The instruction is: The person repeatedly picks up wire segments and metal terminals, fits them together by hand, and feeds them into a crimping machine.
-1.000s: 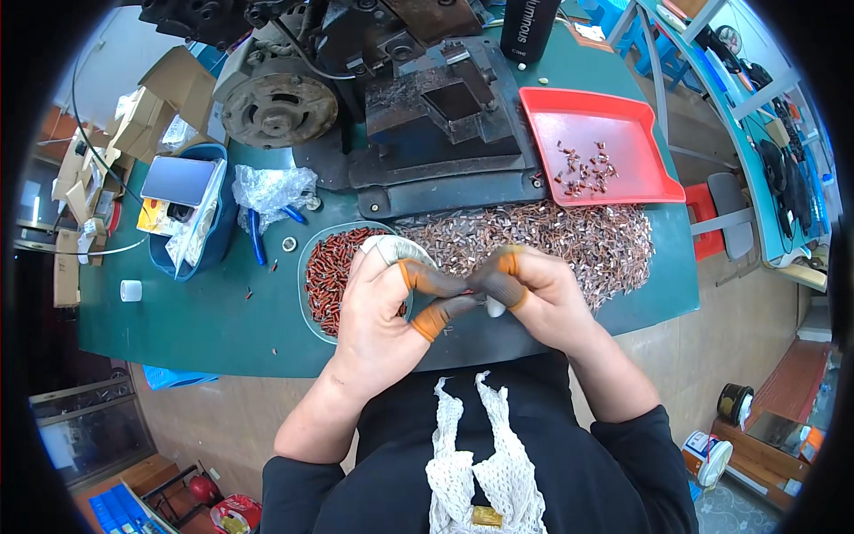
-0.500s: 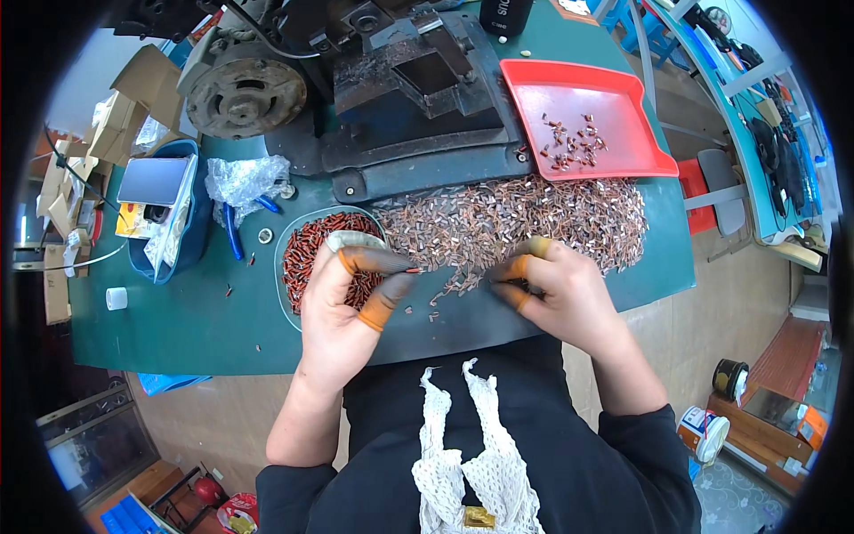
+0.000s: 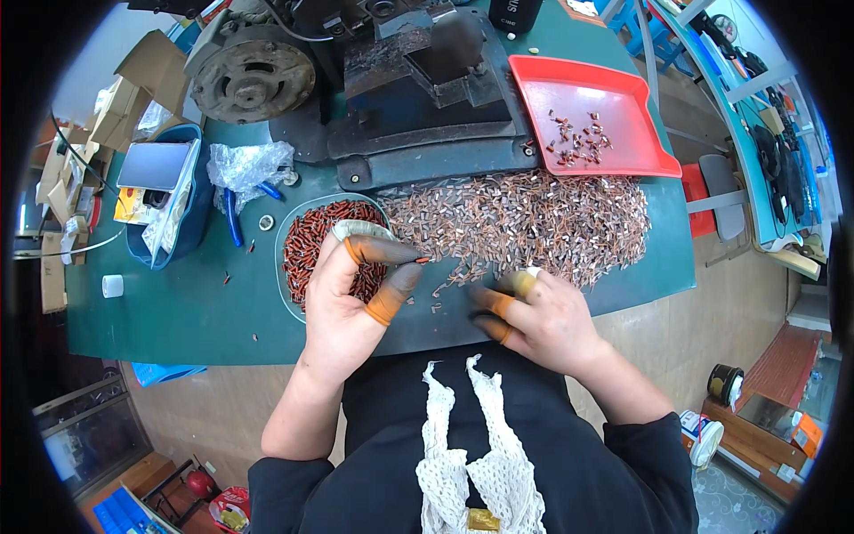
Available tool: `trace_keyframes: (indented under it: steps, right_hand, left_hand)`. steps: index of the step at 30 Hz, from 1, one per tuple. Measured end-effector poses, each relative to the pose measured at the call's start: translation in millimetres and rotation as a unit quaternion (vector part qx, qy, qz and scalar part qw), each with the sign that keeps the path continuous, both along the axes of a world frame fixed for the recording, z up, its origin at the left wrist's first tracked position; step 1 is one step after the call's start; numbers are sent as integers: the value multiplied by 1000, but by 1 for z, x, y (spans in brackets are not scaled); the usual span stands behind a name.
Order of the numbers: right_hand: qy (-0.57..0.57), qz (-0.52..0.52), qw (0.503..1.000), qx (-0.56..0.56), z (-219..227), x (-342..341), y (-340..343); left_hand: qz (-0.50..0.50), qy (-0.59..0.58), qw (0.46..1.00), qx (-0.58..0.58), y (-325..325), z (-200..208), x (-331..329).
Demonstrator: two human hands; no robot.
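Observation:
My left hand point(image 3: 342, 289) pinches a small red part point(image 3: 422, 260) between thumb and index finger, both in grey-and-orange finger covers. Beneath and behind that hand is a pale-rimmed green tray point(image 3: 283, 283) of small red-and-black parts point(image 3: 311, 240). My right hand point(image 3: 543, 320) is at the near edge of a broad heap of small copper-coloured metal pieces point(image 3: 534, 214). Its covered thumb and index finger are bent close together, slightly blurred; whatever lies between them cannot be made out. A few loose metal pieces point(image 3: 436, 308) lie between the hands.
A dark, heavy machine point(image 3: 427, 133) stands behind the heap. To its right a red tray point(image 3: 640, 160) contains several small parts. At left are a blue bin point(image 3: 169, 254), plastic wrap point(image 3: 245, 165), blue-handled pliers point(image 3: 232, 218) and a white roll point(image 3: 112, 286) on the green table point(image 3: 178, 329).
My right hand has shifted slightly left and toward me, away from the heap. My left hand has moved slightly right, still pinching the red part. The view has shifted a little.

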State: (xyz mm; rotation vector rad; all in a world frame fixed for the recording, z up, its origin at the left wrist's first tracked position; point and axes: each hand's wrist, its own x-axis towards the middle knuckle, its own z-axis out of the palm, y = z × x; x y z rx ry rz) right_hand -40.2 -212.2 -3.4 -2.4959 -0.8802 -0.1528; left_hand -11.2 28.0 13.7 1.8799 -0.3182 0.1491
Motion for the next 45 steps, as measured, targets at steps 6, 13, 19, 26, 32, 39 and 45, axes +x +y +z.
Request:
trace_keyframes:
  steps: [6,13,19,26,32,39,45]
  right_hand:
    - [16,49,997,-58,3,1,-1]
    - [-17,180,983,-22,-1,0,-22]
    - [206,-157,899,352,14,47,2]
    - [214,-169,745,609,57,150,45]
    - [183,-169,733,633,59,174,59]
    - [119,-149,753,630,50,185,68]
    - [73,-165,776,605,48,185,72]
  left_hand:
    - [1,16,999,-27,-1,-2,-1]
    - [15,3,1000,-20,2,-3,5]
    - [51,-160,976,141,-12,15,36]
    - [127,-447,859,217,-33,28,109]
    - [166,-507,815,227,-36,24,151]
    - [188,-531,787,251,-37,23,168]
    - [198,-519,789,261,-42,20,171]
